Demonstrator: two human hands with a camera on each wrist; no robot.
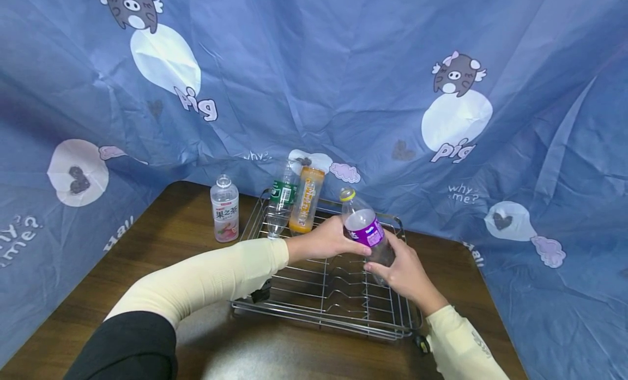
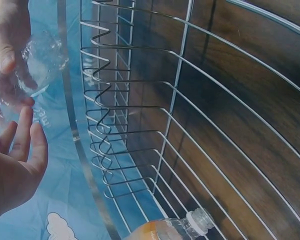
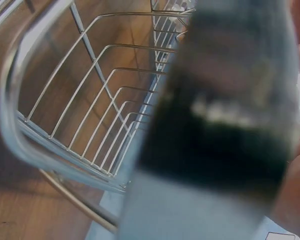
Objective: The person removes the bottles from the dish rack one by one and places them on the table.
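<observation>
A clear plastic bottle (image 1: 354, 218) with a purple label and a yellow neck ring is held tilted above the right part of a wire dish rack (image 1: 321, 312). My left hand (image 1: 327, 239) grips it from the left at the label, thumb across the front. Lower down, my right hand (image 1: 404, 268) holds its right side, thumb in front. Fingers of both hands show at the clear bottle in the left wrist view. A large blurred shape covers much of the right wrist view; I cannot tell what it is.
In the rack's left part, a green-labelled bottle (image 1: 284, 193) and an orange-labelled bottle (image 1: 307, 200) lean neck down. A bottle with a white label (image 1: 225, 212) stands upright on the wooden table (image 1: 188, 205), left of the rack. Blue patterned cloth (image 1: 314, 85) hangs behind.
</observation>
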